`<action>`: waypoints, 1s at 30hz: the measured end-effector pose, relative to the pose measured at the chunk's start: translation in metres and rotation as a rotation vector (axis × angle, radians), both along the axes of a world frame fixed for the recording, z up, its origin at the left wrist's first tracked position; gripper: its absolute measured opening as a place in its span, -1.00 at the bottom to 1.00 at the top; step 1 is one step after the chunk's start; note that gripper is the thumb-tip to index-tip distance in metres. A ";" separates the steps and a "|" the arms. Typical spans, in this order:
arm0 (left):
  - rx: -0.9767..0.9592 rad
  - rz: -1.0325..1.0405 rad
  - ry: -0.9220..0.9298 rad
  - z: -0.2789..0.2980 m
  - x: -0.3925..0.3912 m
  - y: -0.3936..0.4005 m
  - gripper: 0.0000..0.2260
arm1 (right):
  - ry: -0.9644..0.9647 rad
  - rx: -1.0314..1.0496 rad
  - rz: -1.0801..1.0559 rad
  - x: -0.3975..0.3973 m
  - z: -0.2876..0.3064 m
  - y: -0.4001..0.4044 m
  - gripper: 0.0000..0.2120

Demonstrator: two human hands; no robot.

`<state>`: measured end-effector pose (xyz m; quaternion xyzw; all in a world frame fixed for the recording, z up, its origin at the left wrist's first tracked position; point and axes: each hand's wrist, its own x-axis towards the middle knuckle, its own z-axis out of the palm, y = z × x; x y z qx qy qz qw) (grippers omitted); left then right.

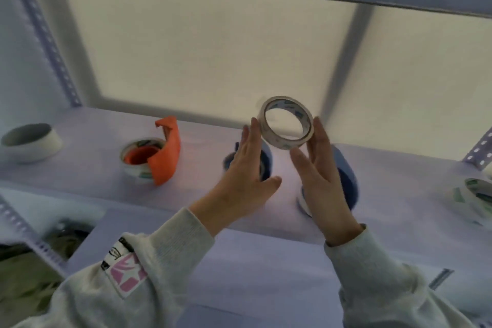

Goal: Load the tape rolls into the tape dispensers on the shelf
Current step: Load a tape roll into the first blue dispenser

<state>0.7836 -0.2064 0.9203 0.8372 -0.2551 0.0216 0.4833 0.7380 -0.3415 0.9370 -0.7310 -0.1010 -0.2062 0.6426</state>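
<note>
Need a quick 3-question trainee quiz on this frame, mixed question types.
1. True or false: the orange dispenser already has a tape roll in it.
2. The raised tape roll is held by: A) left hand only, B) right hand only, C) both hands.
3. Which object sits at the shelf's far left?

Key: 1 true; 2 C; 3 a white roll, lying flat.

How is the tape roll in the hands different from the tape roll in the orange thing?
The held tape roll is up in the air, tilted, between the fingertips of the left hand and right hand; its middle is empty. The loaded tape roll lies flat on the shelf, with the orange dispenser filling its middle. Both look whitish with green print.
</note>
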 end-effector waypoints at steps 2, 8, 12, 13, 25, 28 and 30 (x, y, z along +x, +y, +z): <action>-0.037 -0.014 0.049 -0.010 0.014 0.044 -0.03 | 0.035 -0.032 0.007 0.011 -0.004 0.044 -0.40; -0.079 -0.075 0.103 -0.030 0.039 0.131 0.00 | 0.061 -0.073 -0.053 0.032 -0.018 0.135 -0.42; -0.252 -0.074 0.186 -0.013 0.040 0.160 -0.07 | 0.076 -0.081 -0.077 0.045 -0.019 0.168 -0.39; -0.295 -0.031 0.180 -0.008 0.040 0.166 -0.14 | 0.083 -0.085 -0.079 0.048 -0.018 0.173 -0.40; -0.473 -0.214 0.431 -0.015 0.038 0.158 -0.07 | 0.196 0.007 -0.099 0.048 -0.042 0.172 -0.39; -0.388 -0.187 0.503 -0.028 0.047 0.155 -0.01 | 0.297 -0.016 -0.110 0.045 -0.051 0.163 -0.33; -0.303 -0.148 0.492 -0.033 0.051 0.156 -0.02 | 0.334 -0.054 -0.111 0.046 -0.056 0.160 -0.33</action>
